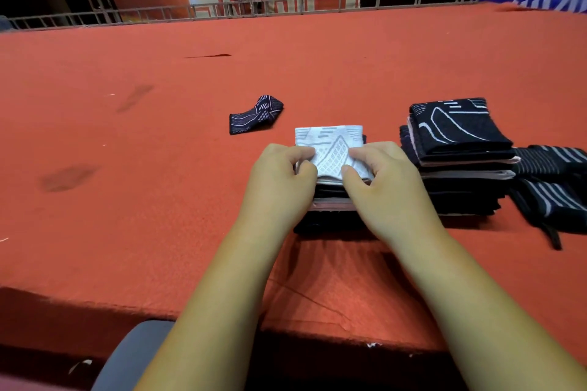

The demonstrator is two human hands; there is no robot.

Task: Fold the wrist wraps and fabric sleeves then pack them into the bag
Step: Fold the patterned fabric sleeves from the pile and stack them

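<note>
A white patterned fabric sleeve (330, 144) lies on top of a low stack of folded dark and pink pieces (330, 205) on the red cloth. My left hand (279, 181) pinches its near left edge and my right hand (384, 181) pinches its near right edge, the near part lifted into a fold. To the right stands a taller stack of folded sleeves (457, 155), topped by a black one with white lines. A loose dark patterned wrap (255, 114) lies unfolded further back on the left. No bag is in view.
Dark striped wraps (552, 181) lie in a loose heap at the far right. The red-covered table (127, 168) stretches wide to the left and back; its front edge runs just below my forearms. A metal railing (222, 9) and banners stand behind.
</note>
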